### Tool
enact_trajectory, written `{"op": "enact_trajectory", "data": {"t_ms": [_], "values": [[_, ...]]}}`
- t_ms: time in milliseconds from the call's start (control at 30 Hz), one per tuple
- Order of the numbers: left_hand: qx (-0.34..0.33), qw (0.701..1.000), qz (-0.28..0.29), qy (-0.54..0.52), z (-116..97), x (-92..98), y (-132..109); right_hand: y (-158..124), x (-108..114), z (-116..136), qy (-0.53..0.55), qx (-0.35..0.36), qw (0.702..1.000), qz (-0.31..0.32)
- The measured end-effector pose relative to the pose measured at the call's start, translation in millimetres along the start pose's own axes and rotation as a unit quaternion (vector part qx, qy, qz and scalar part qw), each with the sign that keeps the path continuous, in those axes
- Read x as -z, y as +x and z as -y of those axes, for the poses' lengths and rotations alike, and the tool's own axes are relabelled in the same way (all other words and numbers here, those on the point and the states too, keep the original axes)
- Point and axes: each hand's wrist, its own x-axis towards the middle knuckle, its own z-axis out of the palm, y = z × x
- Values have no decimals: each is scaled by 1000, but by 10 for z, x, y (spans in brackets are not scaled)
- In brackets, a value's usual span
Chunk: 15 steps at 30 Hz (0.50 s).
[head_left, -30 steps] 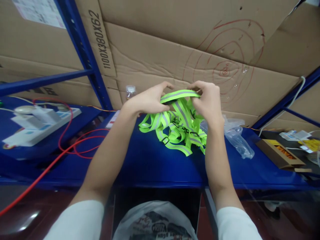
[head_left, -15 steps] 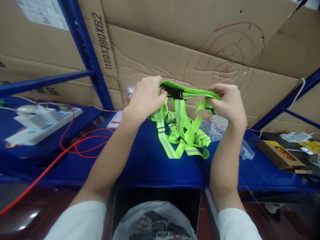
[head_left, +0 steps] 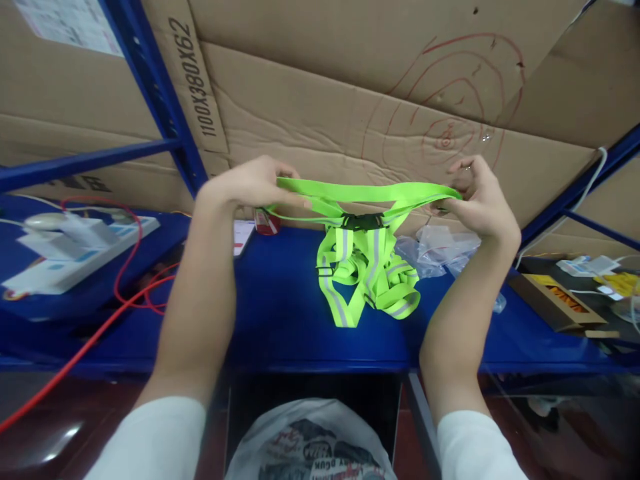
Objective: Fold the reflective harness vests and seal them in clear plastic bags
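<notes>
Both hands hold a neon green reflective strap harness [head_left: 367, 267] stretched out above the blue shelf [head_left: 280, 313]. My left hand [head_left: 247, 183] pinches the left end of its top band, and my right hand [head_left: 480, 200] pinches the right end. A black buckle [head_left: 364, 221] hangs at the middle of the band. The remaining straps, with grey reflective stripes, dangle in loops down onto the shelf.
Crumpled clear plastic bags [head_left: 435, 247] lie behind the harness. A power strip [head_left: 70, 250] and red cable [head_left: 100, 313] sit left. A small brown box [head_left: 555, 303] lies right. Cardboard sheets [head_left: 350, 100] line the back. A printed plastic bag [head_left: 310, 443] sits below.
My hands have moved apart and pulled the top band out straight. The buckle has shifted to the middle, and the bundle of straps now hangs from it.
</notes>
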Motion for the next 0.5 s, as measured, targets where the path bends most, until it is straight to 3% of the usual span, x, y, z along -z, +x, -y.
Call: {"op": "enact_trajectory", "data": {"t_ms": [100, 233, 367, 500], "values": [[-46, 987, 38, -147, 161, 125, -54, 28, 43, -138, 36, -34, 997, 55], [-47, 957, 1, -287, 225, 175, -86, 56, 23, -214, 36, -32, 996, 75], [23, 948, -67, -309, 190, 112, 19, 46, 12, -252, 69, -35, 993, 94], [78, 961, -39, -261, 166, 29, 123, 62, 31, -345, 81, -36, 994, 71]]}}
